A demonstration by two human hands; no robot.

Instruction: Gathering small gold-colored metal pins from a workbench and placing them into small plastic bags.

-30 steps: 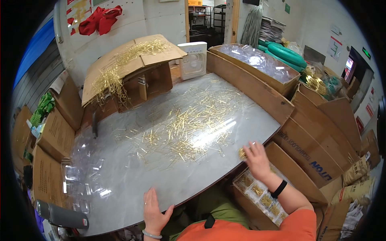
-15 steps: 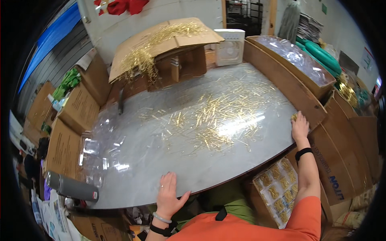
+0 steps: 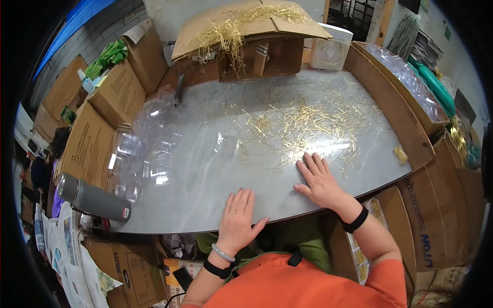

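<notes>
My left hand (image 3: pixel 238 215) lies flat near the front edge of the grey marbled tabletop (image 3: pixel 197 192), holding nothing. Its fingers are stretched out, the thumb apart. My right hand (image 3: pixel 322 185) is also open, palm down, with its fingertips at the near edge of loose thin gold-coloured pins (image 3: pixel 318 120) scattered over the table's middle and right. At the right edge sits a small bunched clump of gold pins (image 3: pixel 400 154), away from both hands. Clear plastic boxes (image 3: pixel 159 149) stand grouped on the left side, and a piece of clear plastic (image 3: pixel 226 142) lies nearer the middle.
A cardboard box (image 3: pixel 287 32) with more gold pins on top stands at the back, beside a white fan (image 3: pixel 331 47). A grey bottle (image 3: pixel 95 199) stands at the left front. Cardboard boxes (image 3: pixel 87 149) line the left; a wooden board (image 3: pixel 390 105) edges the right.
My right hand has moved left from the table's right edge to the pins, leaving the gold clump behind. The view has shifted; my left hand stays flat near the front edge.
</notes>
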